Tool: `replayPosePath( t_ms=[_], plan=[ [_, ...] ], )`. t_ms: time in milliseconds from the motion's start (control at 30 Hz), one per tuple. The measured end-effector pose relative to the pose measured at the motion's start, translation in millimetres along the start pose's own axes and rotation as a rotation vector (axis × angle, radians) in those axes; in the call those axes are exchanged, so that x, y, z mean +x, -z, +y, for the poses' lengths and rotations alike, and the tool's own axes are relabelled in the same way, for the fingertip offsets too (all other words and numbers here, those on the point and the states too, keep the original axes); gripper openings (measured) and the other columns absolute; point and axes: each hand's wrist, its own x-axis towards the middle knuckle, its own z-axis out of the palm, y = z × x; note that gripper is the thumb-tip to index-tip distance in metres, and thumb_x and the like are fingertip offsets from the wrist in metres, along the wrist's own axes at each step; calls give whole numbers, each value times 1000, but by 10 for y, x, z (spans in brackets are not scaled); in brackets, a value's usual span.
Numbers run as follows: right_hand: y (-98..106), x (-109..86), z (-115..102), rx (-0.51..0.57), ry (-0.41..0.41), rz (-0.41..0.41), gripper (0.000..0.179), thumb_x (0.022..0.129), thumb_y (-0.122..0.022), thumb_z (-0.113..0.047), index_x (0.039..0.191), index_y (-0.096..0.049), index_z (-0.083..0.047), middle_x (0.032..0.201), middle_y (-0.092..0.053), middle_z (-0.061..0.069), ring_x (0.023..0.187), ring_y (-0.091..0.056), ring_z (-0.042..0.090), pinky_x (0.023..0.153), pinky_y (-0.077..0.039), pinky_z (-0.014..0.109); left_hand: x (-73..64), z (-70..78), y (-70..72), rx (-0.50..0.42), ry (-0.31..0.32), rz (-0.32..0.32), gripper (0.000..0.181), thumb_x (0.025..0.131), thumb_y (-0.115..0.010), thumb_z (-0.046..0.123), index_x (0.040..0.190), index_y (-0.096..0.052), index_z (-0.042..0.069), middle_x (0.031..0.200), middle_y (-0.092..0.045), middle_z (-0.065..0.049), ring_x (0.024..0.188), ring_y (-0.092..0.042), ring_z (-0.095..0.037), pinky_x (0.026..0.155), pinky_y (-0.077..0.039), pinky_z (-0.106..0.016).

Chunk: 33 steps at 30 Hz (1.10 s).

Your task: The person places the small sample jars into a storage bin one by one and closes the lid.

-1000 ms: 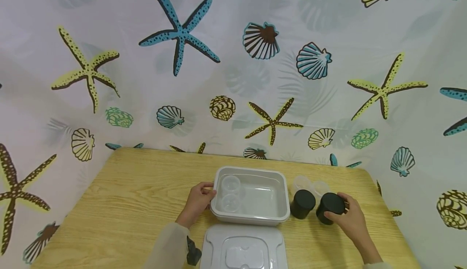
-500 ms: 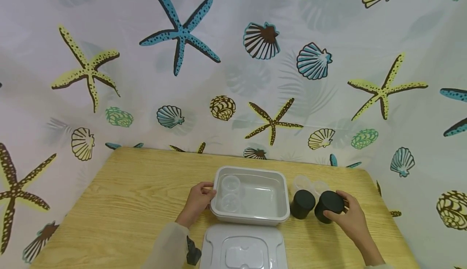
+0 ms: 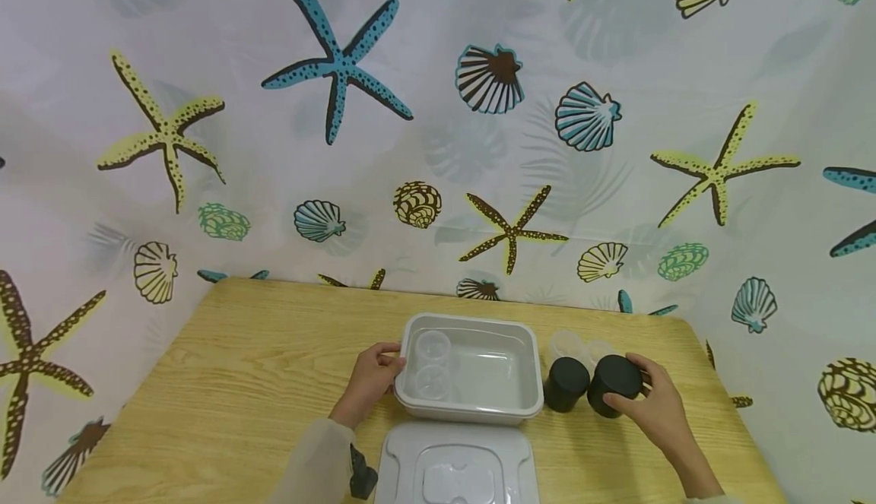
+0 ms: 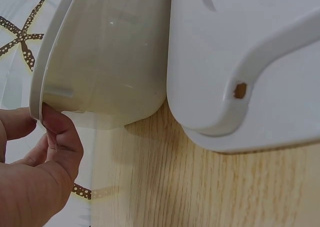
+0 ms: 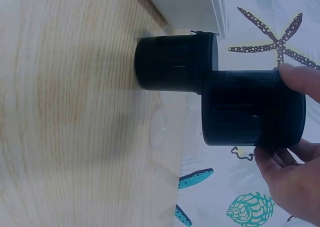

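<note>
My left hand [image 3: 372, 378] pinches the left rim of a white plastic bin [image 3: 506, 367], thumb and fingers on either side of the edge in the left wrist view. Inside the bin, at its left, stand two small clear plastic cups [image 3: 434, 346]. My right hand [image 3: 657, 405] grips a black lidded jar [image 5: 245, 109] near its lid, thumb on one side and fingers on the other. In the right wrist view that jar hangs above the table, and a second black jar [image 5: 170, 62] stands on the wood beside the bin.
In front of the bin lies a white lid [image 3: 455, 462] with a moulded handle. Two more clear cups [image 3: 566, 343] stand behind the black jars. A shell-and-starfish patterned cloth [image 3: 383, 261] rises behind the wooden table [image 3: 274, 352].
My right hand has shifted slightly left and away from me with the black jar, closer to the second jar. The left hand and the bin have stayed where they were.
</note>
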Motion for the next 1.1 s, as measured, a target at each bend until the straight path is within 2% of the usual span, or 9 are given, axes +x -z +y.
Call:
replayPosePath(
  t_ms=[400, 767, 1100],
  plan=[
    [-1, 3, -120, -5, 27, 19, 76, 80, -75, -11, 142, -33, 3, 144, -31, 26, 127, -39, 40, 108, -34, 51, 23, -29, 3, -5, -6, -7, 34, 94, -58, 7, 126, -54, -3, 92, -57, -12, 68, -55, -14, 58, -49, -27],
    [-77, 68, -248, 16, 61, 10, 75, 81, -74, -10, 142, -34, 2, 145, -29, 25, 128, -38, 39, 108, -34, 52, 22, -24, -3, 7, -7, 0, 33, 94, -57, 7, 126, -54, -2, 93, -58, -12, 70, -56, -15, 57, -49, -25],
    [-191, 120, -337, 8, 105, 8, 74, 79, -75, -8, 141, -36, 4, 142, -33, 25, 126, -40, 40, 108, -35, 52, -5, -4, 2, 10, -3, 6, 33, 94, -57, 7, 126, -54, -3, 92, -57, -12, 68, -55, -14, 56, -48, -25]
  ],
)
